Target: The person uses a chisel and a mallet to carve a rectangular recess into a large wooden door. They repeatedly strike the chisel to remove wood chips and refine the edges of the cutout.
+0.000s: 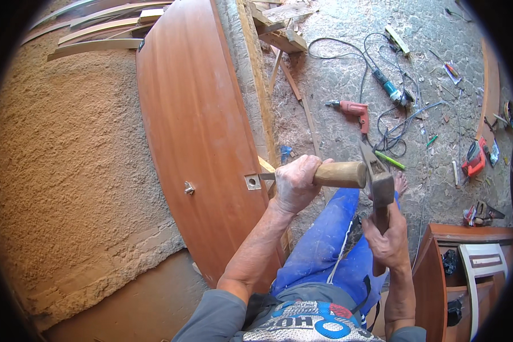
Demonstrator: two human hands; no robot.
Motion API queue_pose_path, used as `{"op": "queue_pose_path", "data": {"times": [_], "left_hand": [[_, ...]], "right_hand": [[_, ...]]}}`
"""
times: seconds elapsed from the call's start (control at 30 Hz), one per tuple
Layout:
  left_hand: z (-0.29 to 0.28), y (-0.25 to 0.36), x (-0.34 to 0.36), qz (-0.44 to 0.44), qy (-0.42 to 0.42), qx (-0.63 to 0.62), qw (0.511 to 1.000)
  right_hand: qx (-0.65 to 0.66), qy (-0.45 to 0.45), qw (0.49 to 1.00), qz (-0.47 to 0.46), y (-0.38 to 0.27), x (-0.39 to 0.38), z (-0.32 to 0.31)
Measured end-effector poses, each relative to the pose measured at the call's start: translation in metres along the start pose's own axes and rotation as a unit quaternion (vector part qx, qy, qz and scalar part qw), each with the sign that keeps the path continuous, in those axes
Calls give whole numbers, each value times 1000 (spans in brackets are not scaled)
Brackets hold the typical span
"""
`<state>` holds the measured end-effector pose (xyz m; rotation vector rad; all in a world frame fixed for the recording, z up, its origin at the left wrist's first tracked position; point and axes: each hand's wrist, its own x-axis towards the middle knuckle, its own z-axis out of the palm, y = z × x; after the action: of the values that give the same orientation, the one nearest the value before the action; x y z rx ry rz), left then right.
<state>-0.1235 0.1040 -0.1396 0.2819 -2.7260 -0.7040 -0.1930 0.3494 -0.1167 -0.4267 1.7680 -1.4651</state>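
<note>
A long reddish-brown wooden panel (pixel 191 108) with a curved edge lies in front of me on the left. Near its right edge is a pale square recess (pixel 252 186) with a round hole in it. My left hand (pixel 295 183) is closed round a chisel (pixel 342 174), whose thick wooden handle points right and whose blade reaches the recess's right side. My right hand (pixel 387 239) grips the shaft of a hammer (pixel 382 185). The hammer's metal head is close by the end of the chisel handle; whether they touch I cannot tell. A small metal fitting (pixel 189 188) sits on the panel, left of the recess.
Sawdust (pixel 68 142) thickly covers the surface on the left, with wood strips (pixel 105 28) behind. On the floor lie a red drill (pixel 353 108), a teal power tool (pixel 389 88) with tangled cords, and a red power tool (pixel 476 157). A brown cabinet (pixel 430 273) stands at lower right.
</note>
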Motion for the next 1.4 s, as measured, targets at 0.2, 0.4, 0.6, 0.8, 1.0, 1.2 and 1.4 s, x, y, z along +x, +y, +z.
{"op": "queue_pose_path", "data": {"times": [0.2, 0.4, 0.6, 0.8, 1.0, 1.2, 1.4], "left_hand": [[3, -1, 0, -3, -13, 15, 1000], [4, -6, 1, -2, -22, 41, 999], [-3, -7, -2, -66, -38, 31, 997], [2, -7, -6, -25, -53, 39, 998], [3, -2, 2, -63, -20, 8, 998], [6, 10, -13, -35, -37, 23, 998], [7, 9, -15, -18, -56, 31, 998]], "right_hand": [[286, 291, 913, -4, -28, -7, -2], [-44, 56, 997, -23, -1, 4, 5], [222, 235, 946, 13, -31, -9, 1], [272, 205, 939, 45, -10, -18, 9], [277, 174, 941, 82, 8, -24, 17], [264, 159, 946, 102, 14, -27, 18], [278, 169, 940, 105, 16, -28, 19]]}}
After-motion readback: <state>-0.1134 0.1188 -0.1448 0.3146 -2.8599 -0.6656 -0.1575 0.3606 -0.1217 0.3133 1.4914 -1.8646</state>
